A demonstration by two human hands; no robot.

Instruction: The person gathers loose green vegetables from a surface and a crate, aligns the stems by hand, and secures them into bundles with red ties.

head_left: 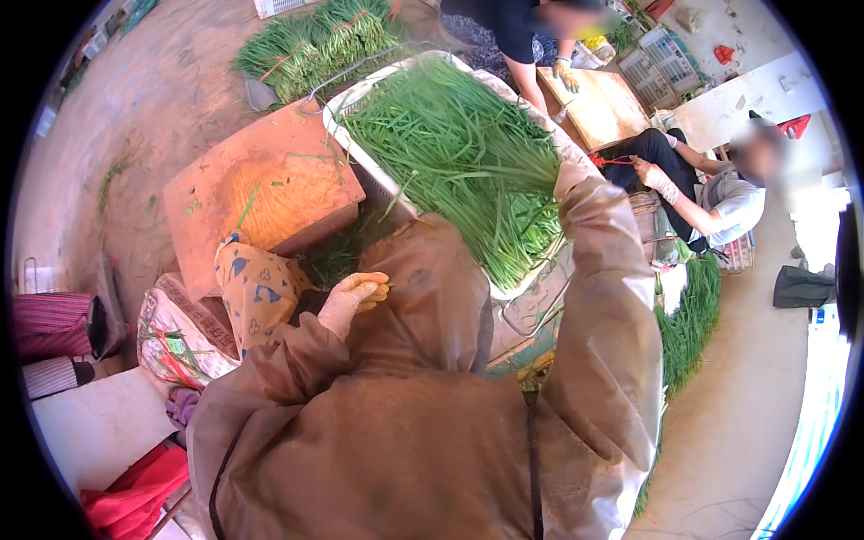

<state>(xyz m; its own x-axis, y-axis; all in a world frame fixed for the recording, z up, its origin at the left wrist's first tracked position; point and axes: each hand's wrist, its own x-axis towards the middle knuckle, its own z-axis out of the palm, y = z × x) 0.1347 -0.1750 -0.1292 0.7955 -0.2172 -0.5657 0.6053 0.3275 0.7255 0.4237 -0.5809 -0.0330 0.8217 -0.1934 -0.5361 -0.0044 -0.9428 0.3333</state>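
Observation:
A white plastic crate [362,171] full of long green chives [450,135] stands in front of me, tilted to the right. At its right side my right hand [573,178], in a pale glove, is closed around a bunch of chives. The leaves of that bunch stretch left across the heap. My left hand [353,301], also gloved, hovers over my lap beside my brown-covered knee. Its fingers are curled together, and what they may hold is too small to make out. A brown waterproof smock [387,450] covers my arms and lap.
A reddish board [202,202] with leaf scraps lies left of the crate. Tied chive bundles [324,45] stand beyond it, and more chives [691,324] lie at right. One person [504,27] bends over a wooden board [598,108]; another [720,193] sits holding red ties [612,160].

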